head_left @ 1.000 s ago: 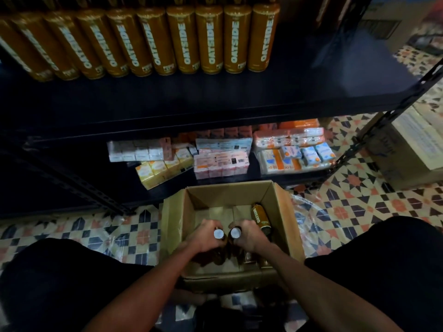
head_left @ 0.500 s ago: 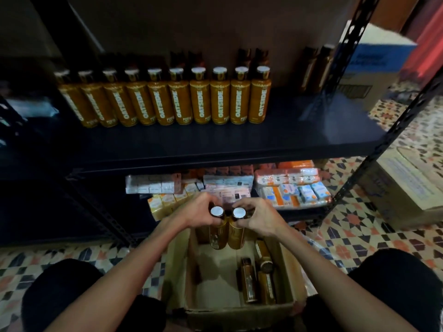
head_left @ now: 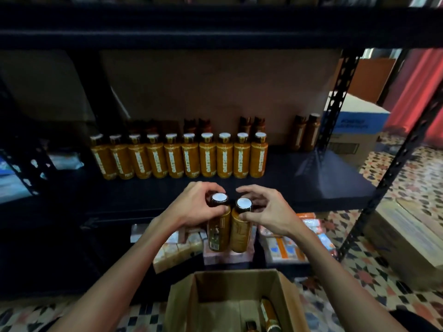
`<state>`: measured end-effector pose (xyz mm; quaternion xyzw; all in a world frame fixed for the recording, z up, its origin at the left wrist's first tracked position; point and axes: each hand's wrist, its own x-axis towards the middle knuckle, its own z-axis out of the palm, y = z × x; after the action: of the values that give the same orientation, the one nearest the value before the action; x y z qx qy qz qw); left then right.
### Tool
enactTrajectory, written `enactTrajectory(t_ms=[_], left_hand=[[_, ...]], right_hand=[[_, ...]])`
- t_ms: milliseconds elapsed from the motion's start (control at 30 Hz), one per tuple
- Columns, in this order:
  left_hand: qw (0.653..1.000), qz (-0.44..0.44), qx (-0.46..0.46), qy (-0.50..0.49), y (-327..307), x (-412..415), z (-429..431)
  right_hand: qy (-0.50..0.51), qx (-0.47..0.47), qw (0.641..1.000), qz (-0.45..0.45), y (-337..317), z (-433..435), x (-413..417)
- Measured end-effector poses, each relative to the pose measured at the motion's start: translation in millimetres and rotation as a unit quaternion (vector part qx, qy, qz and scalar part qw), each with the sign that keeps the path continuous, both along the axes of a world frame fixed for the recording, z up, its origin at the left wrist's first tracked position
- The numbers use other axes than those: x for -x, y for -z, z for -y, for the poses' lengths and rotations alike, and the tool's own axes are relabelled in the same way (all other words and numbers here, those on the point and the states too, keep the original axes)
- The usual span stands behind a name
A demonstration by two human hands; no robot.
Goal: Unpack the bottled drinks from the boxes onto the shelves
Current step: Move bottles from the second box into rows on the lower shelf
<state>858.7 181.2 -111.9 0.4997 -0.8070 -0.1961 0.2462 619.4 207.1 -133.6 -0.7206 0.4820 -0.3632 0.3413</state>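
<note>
Bottled drinks, two, amber with white caps: left bottle and right bottle, upright, bodies touching side by side, held in the air in front of the shelf row and lower than it.

Hands: left hand has its fingers curled round the left bottle's neck, just under the cap. Right hand pinches the right bottle's neck between thumb and fingers, with the other fingers spread loose. Neither hand supports a bottle's body or base.

Shelf row: ten like bottles standing shoulder to shoulder on the dark shelf, with darker bottles behind the row.

Cardboard box: open, well in front of and below the row, with more bottles lying inside.

Likely hazards:
- Slip: a grip on the neck alone, and the looser right-hand pinch in particular, could let a bottle drop toward the box or floor.
- Edge strike: the bases appear to hang lower than the board under the row and could catch its front edge unless raised.
- Toppling: the row is packed tight, so a nudge while setting down could knock over several bottles.
- Swing: the two hanging bodies may knock together and twist out of the fingers.
</note>
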Motion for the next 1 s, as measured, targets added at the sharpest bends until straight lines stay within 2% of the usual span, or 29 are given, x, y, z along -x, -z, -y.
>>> enactTrajectory(t_ms=[133, 367, 700, 833, 1000], left_hand=[[0.998, -0.037, 0.055, -0.006, -28, 3, 4], [0.994, -0.036, 0.097, -0.022, -62, 8, 24], [0.997, -0.06, 0.038, -0.037, -54, 19, 64], [0.997, -0.052, 0.035, -0.044, -53, 22, 72], [0.999, -0.024, 0.006, -0.041, -51, 17, 81]], right_hand=[[-0.019, 0.037, 0.999, 0.018, -33, 15, -2], [-0.041, 0.069, 0.996, 0.048, -69, 47, -5], [-0.039, 0.04, 0.998, 0.039, -69, 91, -6], [-0.035, 0.036, 0.997, 0.065, -65, 97, -6], [-0.036, 0.05, 0.997, 0.046, -57, 103, -4]])
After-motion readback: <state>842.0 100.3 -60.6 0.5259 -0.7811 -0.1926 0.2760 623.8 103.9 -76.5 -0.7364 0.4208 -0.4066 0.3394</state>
